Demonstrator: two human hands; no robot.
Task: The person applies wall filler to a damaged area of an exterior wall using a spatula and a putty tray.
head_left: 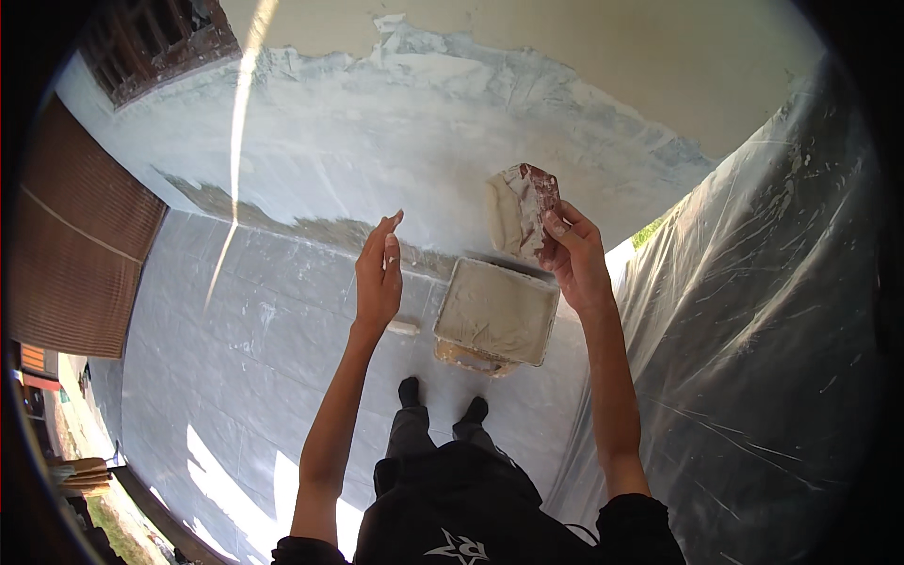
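Note:
My right hand (577,259) grips a flat reddish-brown plastering scraper (540,193) by its edge, fingers and thumb pinched on it. The scraper is smeared with white, and a thick pale lump of plaster (506,215) clings along its left side. My left hand (379,273) is raised to the left with its fingers stretched out, holding nothing; white smears mark it. Below and between the hands is a rectangular tub (550,330) of creamy plaster (494,306), its surface uneven. Ahead of both hands stands a wall (443,122) partly coated in white plaster.
The tub rests on a yellowish support (471,359), mostly hidden. A small whitish block (404,326) lies on the grey floor (245,330) near my feet. Clear plastic sheeting (744,330) hangs at right. A brown corrugated panel (80,235) and a dark window grille (151,42) are at left.

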